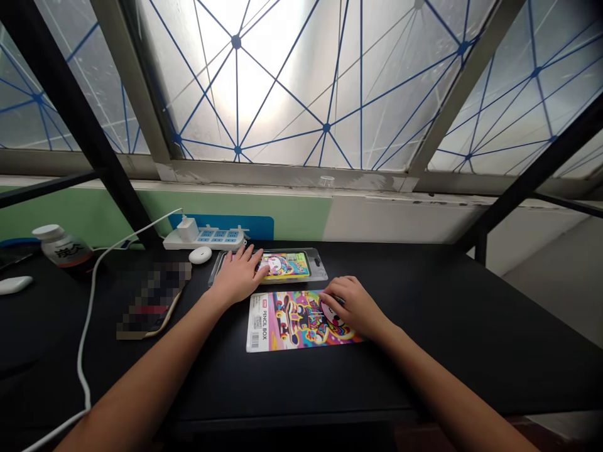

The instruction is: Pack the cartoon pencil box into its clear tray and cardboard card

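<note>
My left hand (237, 274) rests with spread fingers on a clear plastic blister package (319, 265) at the back of the black desk. A colourful pencil box (289, 265) shows inside it, partly covered by my fingers. Closer to me lies a bright printed backing card (294, 320) marked "PENCIL BOX", flat on the desk. My right hand (353, 304) lies over the right part of this card, fingers slightly bent and touching its surface. It covers the card's upper right corner, and no object shows in its grasp.
A white power strip (211, 237) with a plugged-in charger stands against the wall. From it a white cable (89, 314) runs down the left side. Left of my hands are a blurred phone-like object (153, 301), a small white case (200, 255) and a white-capped bottle (63, 248).
</note>
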Motion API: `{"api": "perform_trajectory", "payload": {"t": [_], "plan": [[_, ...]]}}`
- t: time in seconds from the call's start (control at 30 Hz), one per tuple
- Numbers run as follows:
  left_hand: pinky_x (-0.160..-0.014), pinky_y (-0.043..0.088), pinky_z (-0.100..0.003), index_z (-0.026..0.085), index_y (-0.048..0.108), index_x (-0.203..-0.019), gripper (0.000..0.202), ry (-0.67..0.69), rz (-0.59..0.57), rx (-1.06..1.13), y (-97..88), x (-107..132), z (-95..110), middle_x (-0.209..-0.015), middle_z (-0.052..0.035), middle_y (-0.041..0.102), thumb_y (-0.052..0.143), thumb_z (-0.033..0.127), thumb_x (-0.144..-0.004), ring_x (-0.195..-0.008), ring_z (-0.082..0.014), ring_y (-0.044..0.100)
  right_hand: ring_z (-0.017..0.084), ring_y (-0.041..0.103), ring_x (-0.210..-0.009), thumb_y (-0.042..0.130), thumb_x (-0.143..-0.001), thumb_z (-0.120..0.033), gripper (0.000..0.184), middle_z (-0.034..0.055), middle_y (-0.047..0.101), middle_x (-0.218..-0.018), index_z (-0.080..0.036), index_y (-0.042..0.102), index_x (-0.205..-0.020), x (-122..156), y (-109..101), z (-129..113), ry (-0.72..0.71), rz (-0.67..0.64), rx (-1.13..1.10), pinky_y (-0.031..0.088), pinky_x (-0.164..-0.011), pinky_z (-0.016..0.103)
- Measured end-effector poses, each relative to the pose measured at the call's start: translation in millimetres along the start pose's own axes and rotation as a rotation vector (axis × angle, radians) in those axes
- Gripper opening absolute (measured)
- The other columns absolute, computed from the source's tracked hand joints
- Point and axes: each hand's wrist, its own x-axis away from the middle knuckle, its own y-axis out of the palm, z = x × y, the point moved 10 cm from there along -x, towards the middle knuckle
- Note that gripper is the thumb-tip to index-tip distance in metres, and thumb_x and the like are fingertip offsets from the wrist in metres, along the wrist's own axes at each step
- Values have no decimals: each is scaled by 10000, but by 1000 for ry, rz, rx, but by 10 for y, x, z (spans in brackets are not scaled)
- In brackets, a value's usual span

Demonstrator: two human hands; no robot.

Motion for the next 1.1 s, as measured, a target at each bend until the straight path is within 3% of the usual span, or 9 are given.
{"api": "perform_trajectory", "payload": {"t": [0.17,0.37,0.6,0.73,0.97,1.1], "plan": [[-1172,173,-604,201,349,-1556,733,-19,-42,15,21,72,-101,-1638,-137,262,264,648,-982,-1519,-364,178,272,570,-975,557,-978,-408,208,103,647,-1063,-220,632,-1024,-22,13,170,95,40,54,422,-835,414],[-1182,159,-597,202,342,-1561,733,-11,-61,32,23,64,-121,-1644,-126,249,268,647,-984,-1525,-353,158,257,536,-857,590,-945,-419,221,75,608,-919,-226,545,-846,-33,84,159,136,30,65,416,-774,399],[-1179,156,-606,318,372,-1545,652,17,-74,51,18,51,-114,-1648,-115,250,299,646,-986,-1526,-353,149,172,547,-646,531,-958,-531,301,-2,608,-755,-244,478,-885,8,7,192,196,37,-38,413,-603,292],[-1182,145,-603,351,393,-1530,629,43,-98,61,-4,57,-103,-1654,-110,234,299,655,-987,-1528,-345,141,161,521,-614,521,-929,-616,397,-12,595,-694,-240,540,-805,-11,-116,465,256,43,-113,393,-578,280],[-1189,137,-587,357,450,-1496,632,80,-132,122,-50,96,-90,-1652,-103,240,330,687,-972,-1530,-332,137,158,485,-528,473,-882,-716,594,-5,534,-540,-225,525,-552,-120,-307,1253,400,-33,-51,334,-507,285],[-1167,154,-637,322,532,-1441,622,65,-96,135,-77,101,-47,-1624,-131,309,330,680,-975,-1518,-358,185,228,608,-677,493,-881,-644,526,57,665,-722,-218,643,-613,-263,-305,1367,413,-53,24,422,-618,324]]}}
